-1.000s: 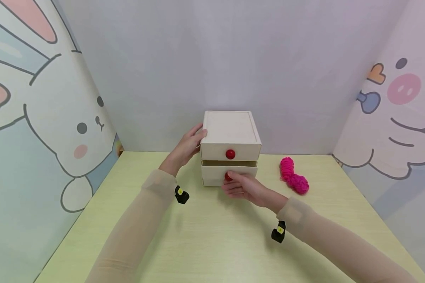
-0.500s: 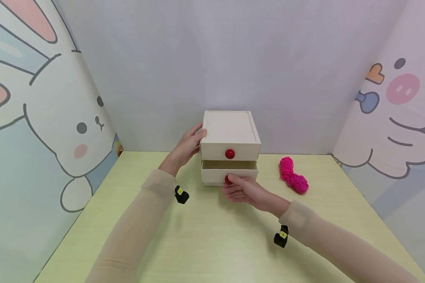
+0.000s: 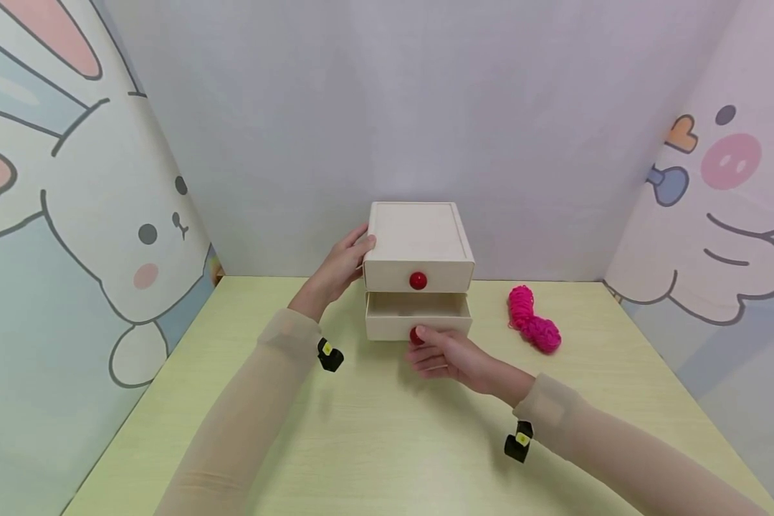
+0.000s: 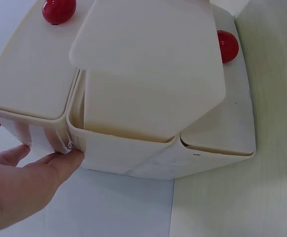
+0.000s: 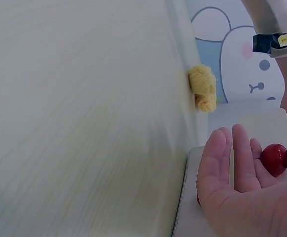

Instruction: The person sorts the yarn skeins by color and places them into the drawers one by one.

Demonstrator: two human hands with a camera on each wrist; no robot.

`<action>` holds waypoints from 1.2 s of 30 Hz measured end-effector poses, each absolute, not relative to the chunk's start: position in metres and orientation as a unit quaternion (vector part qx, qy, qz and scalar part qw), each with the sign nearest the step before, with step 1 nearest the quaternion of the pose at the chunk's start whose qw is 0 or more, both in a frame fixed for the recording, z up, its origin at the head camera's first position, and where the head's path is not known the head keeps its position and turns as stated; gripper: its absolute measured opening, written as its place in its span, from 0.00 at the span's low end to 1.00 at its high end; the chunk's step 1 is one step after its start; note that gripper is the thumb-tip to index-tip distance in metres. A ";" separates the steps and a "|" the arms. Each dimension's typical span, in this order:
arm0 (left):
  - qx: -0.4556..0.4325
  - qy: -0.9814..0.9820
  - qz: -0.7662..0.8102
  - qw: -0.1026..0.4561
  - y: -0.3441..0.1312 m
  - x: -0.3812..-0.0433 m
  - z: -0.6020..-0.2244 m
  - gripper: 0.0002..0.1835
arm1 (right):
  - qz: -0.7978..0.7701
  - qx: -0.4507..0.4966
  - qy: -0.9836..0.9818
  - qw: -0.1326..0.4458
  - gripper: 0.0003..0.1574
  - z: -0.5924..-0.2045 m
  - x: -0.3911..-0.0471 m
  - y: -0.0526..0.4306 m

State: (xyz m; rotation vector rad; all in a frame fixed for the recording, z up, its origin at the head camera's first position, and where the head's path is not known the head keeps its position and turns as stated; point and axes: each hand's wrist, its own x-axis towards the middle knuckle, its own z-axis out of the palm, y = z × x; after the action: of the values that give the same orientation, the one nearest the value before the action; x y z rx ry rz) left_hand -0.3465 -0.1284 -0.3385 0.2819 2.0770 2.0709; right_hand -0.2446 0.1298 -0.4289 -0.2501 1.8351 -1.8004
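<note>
While a white three-drawer cabinet (image 3: 419, 231) stands upright on the table (image 3: 361, 430), its middle drawer (image 3: 387, 328) juts out, and the right hand (image 3: 451, 356) pinches that drawer's red knob (image 5: 273, 159) with the thumb. The left hand (image 3: 340, 268) rests its fingers apart against the cabinet's upper left side. Right of the cabinet lies magenta yarn (image 3: 532, 319); a yellow yarn bundle (image 5: 203, 88) lies near the rabbit-printed wall (image 3: 97, 215).
</note>
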 end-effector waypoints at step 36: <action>0.106 0.706 0.694 0.095 -0.129 -0.346 -0.339 0.35 | -0.666 -0.093 0.676 0.302 0.40 -0.428 -0.206 0.129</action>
State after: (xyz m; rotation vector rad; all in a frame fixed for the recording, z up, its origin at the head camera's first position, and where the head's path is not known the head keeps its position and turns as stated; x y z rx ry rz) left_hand -0.3456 -0.1292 -0.3395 0.3130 2.0928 2.0580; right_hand -0.2064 0.1293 -0.4281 -0.2478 1.7934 -1.7652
